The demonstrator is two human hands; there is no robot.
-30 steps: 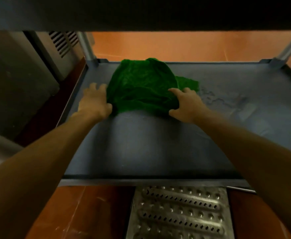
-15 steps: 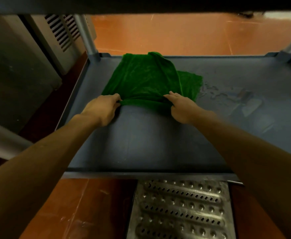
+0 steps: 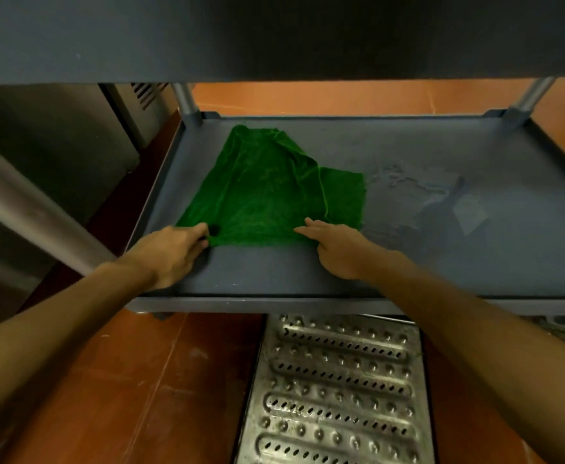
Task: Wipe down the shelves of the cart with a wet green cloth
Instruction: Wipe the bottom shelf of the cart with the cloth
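Fingers of the left hand (image 3: 170,252) are curling round the near left corner of the green cloth (image 3: 267,192), so that grip is closing on the fabric. The right hand (image 3: 338,249) is resting at the cloth's near right edge with one finger stretching flat over it; whether its grip is pinching the edge or only pressing I cannot tell. The cloth is lying spread on the left half of the grey shelf (image 3: 308,272), reaching nearly to the far rim, its right part folding over along a raised seam and a lower flap sticking out toward the middle. Wet streaks (image 3: 401,182) are glistening on the shelf just right of the cloth, and a pale patch (image 3: 468,209) is showing farther right, too blurred for any writing to be read. An upper shelf (image 3: 274,35) is spanning the top of the view, dark, with a left post (image 3: 187,102) and a right post (image 3: 525,98) rising to it from the far corners. Below the near rim a perforated metal grate (image 3: 334,390) is lying in the orange-red floor (image 3: 124,380). A steel cabinet (image 3: 57,145) with vent slots is standing left of the shelf.
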